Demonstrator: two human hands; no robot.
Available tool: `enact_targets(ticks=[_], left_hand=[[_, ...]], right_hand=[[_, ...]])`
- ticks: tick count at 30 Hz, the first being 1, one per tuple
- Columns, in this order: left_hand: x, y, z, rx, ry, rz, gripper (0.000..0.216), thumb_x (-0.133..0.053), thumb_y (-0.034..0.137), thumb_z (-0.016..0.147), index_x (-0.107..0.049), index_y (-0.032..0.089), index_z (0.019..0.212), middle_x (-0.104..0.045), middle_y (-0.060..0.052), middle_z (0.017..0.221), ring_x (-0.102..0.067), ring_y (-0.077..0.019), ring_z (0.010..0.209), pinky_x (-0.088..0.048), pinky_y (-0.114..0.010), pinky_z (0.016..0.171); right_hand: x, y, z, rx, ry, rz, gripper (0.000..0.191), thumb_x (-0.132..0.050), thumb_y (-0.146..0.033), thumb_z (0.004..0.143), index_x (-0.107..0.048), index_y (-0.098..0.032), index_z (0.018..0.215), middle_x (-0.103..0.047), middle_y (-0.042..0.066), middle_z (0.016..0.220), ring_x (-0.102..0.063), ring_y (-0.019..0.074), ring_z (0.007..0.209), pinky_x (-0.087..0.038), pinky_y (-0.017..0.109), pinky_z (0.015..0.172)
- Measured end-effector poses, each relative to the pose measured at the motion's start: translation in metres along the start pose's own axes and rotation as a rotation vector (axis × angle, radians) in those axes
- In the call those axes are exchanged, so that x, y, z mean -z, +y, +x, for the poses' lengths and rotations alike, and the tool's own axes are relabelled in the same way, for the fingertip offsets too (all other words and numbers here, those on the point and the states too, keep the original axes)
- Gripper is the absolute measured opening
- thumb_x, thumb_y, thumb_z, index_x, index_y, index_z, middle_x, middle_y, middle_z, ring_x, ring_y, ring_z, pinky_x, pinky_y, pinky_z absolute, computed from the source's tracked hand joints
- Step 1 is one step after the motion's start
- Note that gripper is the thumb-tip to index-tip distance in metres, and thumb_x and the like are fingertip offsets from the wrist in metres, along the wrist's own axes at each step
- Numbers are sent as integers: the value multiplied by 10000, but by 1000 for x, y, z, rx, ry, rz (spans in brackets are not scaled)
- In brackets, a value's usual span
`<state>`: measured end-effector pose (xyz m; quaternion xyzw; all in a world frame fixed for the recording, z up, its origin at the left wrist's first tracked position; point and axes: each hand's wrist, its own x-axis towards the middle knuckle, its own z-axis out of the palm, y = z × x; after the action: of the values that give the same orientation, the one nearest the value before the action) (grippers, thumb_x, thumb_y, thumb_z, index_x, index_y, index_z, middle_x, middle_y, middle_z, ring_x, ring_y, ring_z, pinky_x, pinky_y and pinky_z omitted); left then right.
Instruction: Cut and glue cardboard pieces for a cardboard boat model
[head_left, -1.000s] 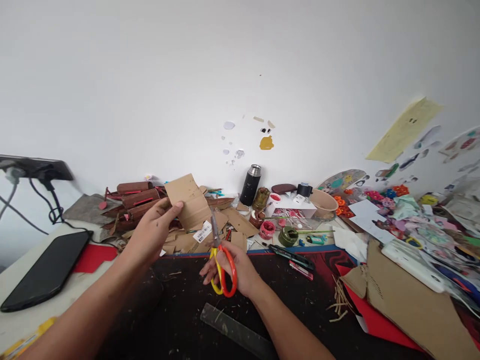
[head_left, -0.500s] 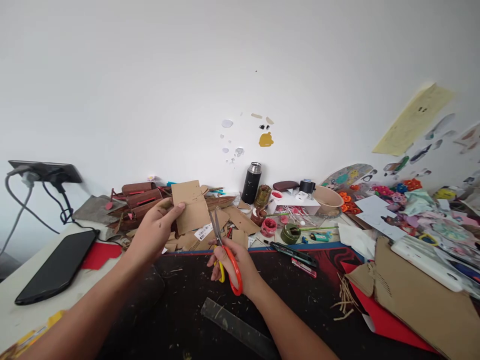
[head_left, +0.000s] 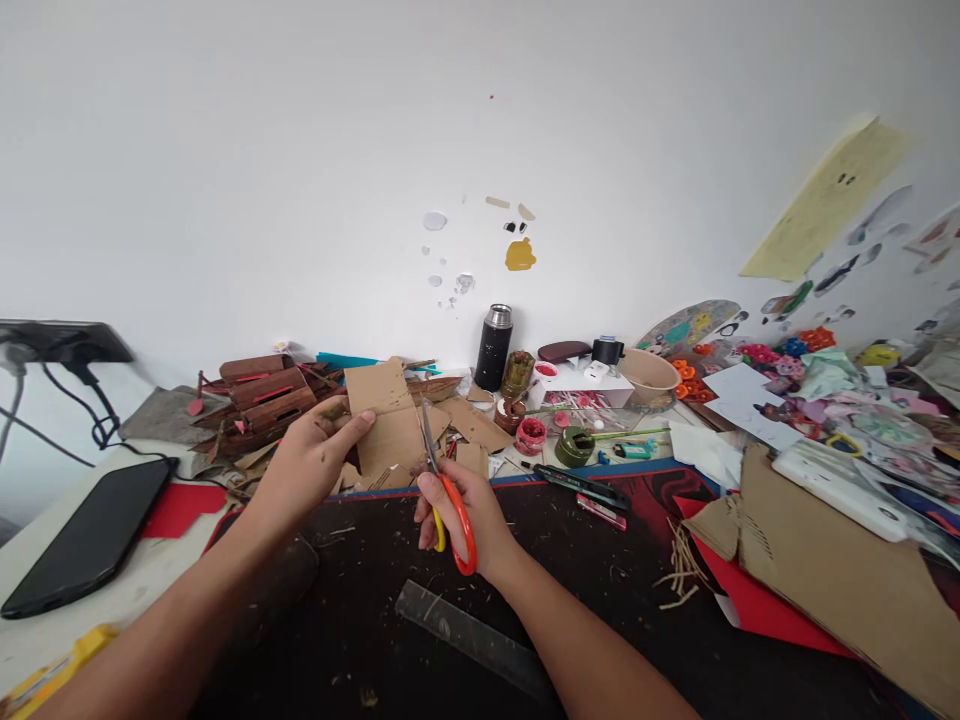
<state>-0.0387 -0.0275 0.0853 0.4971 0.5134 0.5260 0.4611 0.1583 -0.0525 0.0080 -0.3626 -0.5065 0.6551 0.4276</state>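
Note:
A tan piece of cardboard (head_left: 388,425) with a fold line across it is pinched between the thumb and fingers of my left hand (head_left: 322,445). My right hand (head_left: 469,510) grips scissors (head_left: 463,530) with one orange-red and one yellow handle loop. Their blades point up and away from me, at the right edge of the cardboard; whether they bite into it I cannot tell. Cardboard scraps (head_left: 476,425) lie on the table behind both hands. Below my right hand a clear ruler (head_left: 465,635) rests on the dark mat (head_left: 337,620).
Paint jars (head_left: 531,436) and a black flask (head_left: 495,350) stand along the wall. Brown model boats (head_left: 262,395) sit at the back left, a phone (head_left: 90,535) in front of them. On the right lie a large cardboard sheet (head_left: 840,570), red paper and twine pieces. A cutter knife (head_left: 581,487) lies near the jars.
The camera view has shifted slightly, so the background sits higher and further left. The scissor blades look closer together and stand more upright beside the cardboard. Both hands keep their hold.

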Motion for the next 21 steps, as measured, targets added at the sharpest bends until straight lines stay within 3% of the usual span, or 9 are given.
enact_targets(ticks=[10, 21], left_hand=[[0, -1, 1, -5, -3, 3, 648, -924, 639, 655, -745, 220, 1116, -830, -101, 1054, -771, -350, 984, -651, -398, 728], [1, -4, 3, 15, -14, -66, 758, -942, 701, 629, -727, 201, 1157, -832, -113, 1157, -761, -359, 1091, -660, -405, 804]], right_hand=[[2, 5, 0, 3, -5, -63, 666, -710, -791, 866, -702, -175, 1116, -612, -49, 662, -591, 114, 410, -449, 211, 397], [-1, -3, -3, 12, 23, -119, 580, -730, -745, 868, -689, -183, 1003, -558, -70, 592, -527, 110, 373, -435, 223, 370]])
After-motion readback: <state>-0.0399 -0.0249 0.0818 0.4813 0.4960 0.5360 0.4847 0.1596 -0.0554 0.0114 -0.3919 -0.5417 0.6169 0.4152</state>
